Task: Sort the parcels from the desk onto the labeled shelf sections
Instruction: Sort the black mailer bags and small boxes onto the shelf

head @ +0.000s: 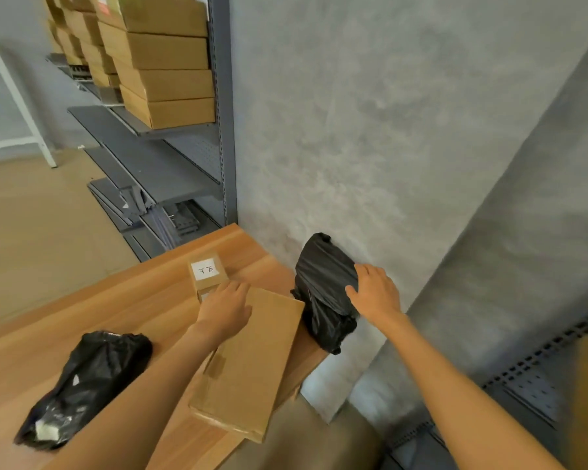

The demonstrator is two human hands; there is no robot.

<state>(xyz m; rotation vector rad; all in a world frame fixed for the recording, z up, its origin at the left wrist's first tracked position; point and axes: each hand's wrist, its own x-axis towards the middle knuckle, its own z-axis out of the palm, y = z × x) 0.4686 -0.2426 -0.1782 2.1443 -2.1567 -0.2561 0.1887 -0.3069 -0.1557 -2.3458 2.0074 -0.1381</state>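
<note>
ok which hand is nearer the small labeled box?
Left. The left hand touches the small labeled box at its near side; the right hand is off to the right, holding the black bag.

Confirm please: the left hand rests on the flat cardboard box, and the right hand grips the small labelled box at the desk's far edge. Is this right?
Not quite. In the head view the right hand grips the black plastic-wrapped parcel by the wall, not the small labelled box. The left hand does rest on the flat cardboard box.

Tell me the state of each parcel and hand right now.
Flat brown cardboard box: lying on desk, overhanging its edge.
Small labelled cardboard box: upright.
Black plastic bag by wall: gripped.
Other black plastic bag: lying untouched.
Left hand: resting on flat box.
Right hand: gripping bag.
</note>
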